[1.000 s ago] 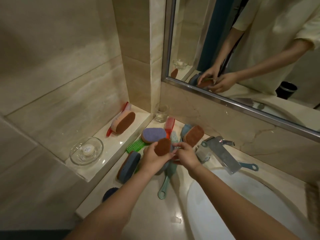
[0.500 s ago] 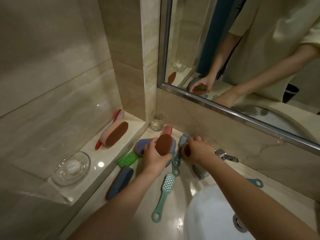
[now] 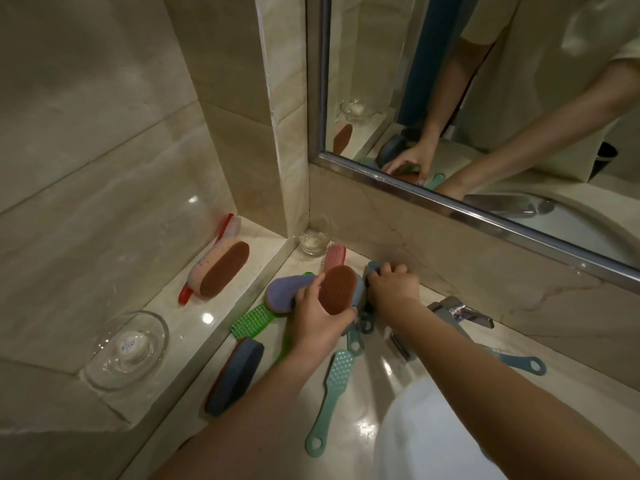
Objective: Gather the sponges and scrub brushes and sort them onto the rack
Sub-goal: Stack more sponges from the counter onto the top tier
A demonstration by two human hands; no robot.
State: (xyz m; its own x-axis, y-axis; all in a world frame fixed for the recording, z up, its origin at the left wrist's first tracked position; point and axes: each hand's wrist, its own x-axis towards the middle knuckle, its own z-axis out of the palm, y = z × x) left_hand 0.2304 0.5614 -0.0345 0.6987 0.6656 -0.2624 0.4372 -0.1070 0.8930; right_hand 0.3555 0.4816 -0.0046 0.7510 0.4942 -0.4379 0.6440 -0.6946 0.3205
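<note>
My left hand (image 3: 320, 320) grips an oval sponge with a brown scouring face (image 3: 337, 289), held on edge above the counter. My right hand (image 3: 393, 289) is curled round a blue object (image 3: 372, 266) by the back wall; most of it is hidden. A purple-topped sponge (image 3: 285, 292) lies just left of my left hand, over a green brush (image 3: 251, 320). A blue sponge with a brown underside (image 3: 233, 375) leans at the ledge's foot. A teal long-handled brush (image 3: 330, 393) lies on the counter. A pink brush (image 3: 334, 256) sits at the back. On the raised ledge a pink sponge with a brown face (image 3: 221, 268) rests against a red-handled brush (image 3: 227, 226).
A glass dish holding a small white round object (image 3: 128, 348) sits on the ledge (image 3: 194, 327). A small glass (image 3: 313, 239) stands in the corner. The chrome tap (image 3: 460, 311) and white basin (image 3: 433, 434) lie to the right, with a blue-handled brush (image 3: 523, 363) behind. A mirror (image 3: 485, 98) hangs above.
The view has shifted closer and down. My left hand still holds the brown-faced sponge. My right hand stays curled at the back wall; the brown sponge seen there a second ago is out of sight.
</note>
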